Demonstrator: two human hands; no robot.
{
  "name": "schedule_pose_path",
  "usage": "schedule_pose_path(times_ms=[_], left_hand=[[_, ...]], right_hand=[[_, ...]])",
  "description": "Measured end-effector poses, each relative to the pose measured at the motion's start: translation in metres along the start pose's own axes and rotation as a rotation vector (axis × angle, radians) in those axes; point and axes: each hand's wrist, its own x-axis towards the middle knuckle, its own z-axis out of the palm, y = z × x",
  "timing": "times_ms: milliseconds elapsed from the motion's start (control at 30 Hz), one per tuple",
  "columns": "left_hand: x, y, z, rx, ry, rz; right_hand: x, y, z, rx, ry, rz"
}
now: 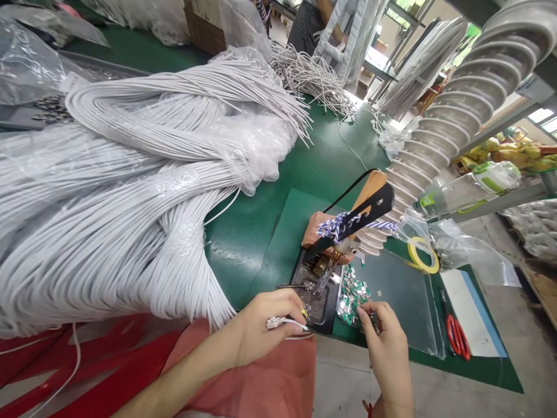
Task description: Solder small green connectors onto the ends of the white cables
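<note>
My left hand is closed around a white cable, whose end shows at the fingertips. White connector-like pieces lie against the same hand, and a small yellow bit shows by its fingers. Just left of a black tray, a thin dark rod reaches toward the tray from behind my knuckles. My right hand is at the near edge of a pile of small green circuit boards. Its thumb and fingers are pinched together; what lies between them is too small to make out.
Large bundles of white cable cover the left side. A brick with a cord-tied black bracket stands behind the tray. A ribbed hose hangs at right, above yellow tape and red-handled scissors. Another person stands behind.
</note>
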Motion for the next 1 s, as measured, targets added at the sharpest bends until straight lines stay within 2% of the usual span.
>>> schedule_pose_path(times_ms=[200,300,500,667,833,1000], left_hand=[[0.001,0.009,0.000,0.013,0.000,-0.041],[0.001,0.011,0.000,0.011,-0.005,-0.052],[-0.001,0.003,0.001,0.007,-0.016,-0.020],[-0.004,-0.002,0.002,0.015,-0.026,-0.021],[-0.006,-0.003,0.002,0.001,-0.022,-0.011],[-0.004,0.000,0.002,0.014,-0.014,-0.006]], right_hand=[[-0.002,-0.001,0.000,-0.037,0.077,-0.001],[-0.001,-0.001,0.001,-0.041,0.063,-0.024],[0.003,0.004,0.002,-0.067,0.010,-0.022],[0.003,0.012,0.003,-0.068,0.040,0.002],[-0.001,0.008,0.001,0.063,0.110,0.073],[-0.017,-0.018,0.007,0.321,0.083,0.052]])
